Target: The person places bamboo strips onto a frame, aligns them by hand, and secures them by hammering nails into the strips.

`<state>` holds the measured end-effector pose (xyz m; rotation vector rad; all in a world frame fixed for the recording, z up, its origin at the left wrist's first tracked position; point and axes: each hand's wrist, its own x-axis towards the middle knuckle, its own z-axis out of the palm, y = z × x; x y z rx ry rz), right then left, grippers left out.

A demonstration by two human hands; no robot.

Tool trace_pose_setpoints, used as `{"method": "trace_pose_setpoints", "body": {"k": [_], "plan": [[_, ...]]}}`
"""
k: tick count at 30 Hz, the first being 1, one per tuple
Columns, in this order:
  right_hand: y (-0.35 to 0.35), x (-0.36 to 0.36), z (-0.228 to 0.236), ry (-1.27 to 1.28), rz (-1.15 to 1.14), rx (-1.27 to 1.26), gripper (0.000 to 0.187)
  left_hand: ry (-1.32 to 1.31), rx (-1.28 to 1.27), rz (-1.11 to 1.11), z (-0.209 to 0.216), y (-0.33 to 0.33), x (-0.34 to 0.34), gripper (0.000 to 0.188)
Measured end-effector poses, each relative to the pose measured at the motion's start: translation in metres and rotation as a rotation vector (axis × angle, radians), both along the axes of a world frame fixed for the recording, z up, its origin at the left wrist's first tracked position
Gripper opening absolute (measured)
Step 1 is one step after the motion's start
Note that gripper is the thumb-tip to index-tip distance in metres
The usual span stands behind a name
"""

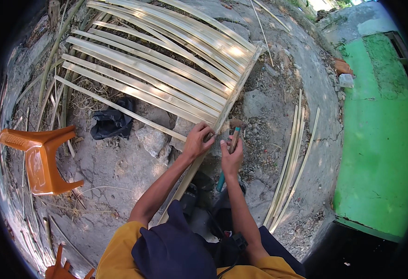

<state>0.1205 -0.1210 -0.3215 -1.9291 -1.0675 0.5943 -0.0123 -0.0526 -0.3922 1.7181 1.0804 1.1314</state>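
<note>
Pale split-bamboo slats (157, 90) lie side by side in a panel ahead of me. A crosspiece (241, 88) runs along their right ends. At its near end, my left hand (198, 142) is closed, fingertips pinched against the wood; whatever lies between them is too small to make out. A bamboo strip (185, 183) passes beneath that hand towards my feet. Just to the right, my right hand (232, 159) grips a hammer (234, 139) by its brown and teal handle. The hammer's head is up, close to the crosspiece's end, and does not appear to touch it.
Loose bamboo strips (287, 162) lie on the ground at right, before a green wall (381, 139). An orange plastic chair (41, 153) is tipped over at left. A black bag (111, 122) and rocks (153, 139) sit by the panel's near side.
</note>
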Motion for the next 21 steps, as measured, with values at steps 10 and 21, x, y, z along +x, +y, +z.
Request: {"method": "trace_pose_setpoints", "body": {"k": [10,21], "plan": [[0.011,0.012,-0.004,0.089,0.052,-0.053,0.031,0.149,-0.095,0.136,0.019,-0.025,-0.012,0.052],[-0.042,-0.008,0.008,-0.117,0.220,-0.017,0.038,0.419,-0.199,0.216,0.016,-0.133,-0.034,0.062]]}}
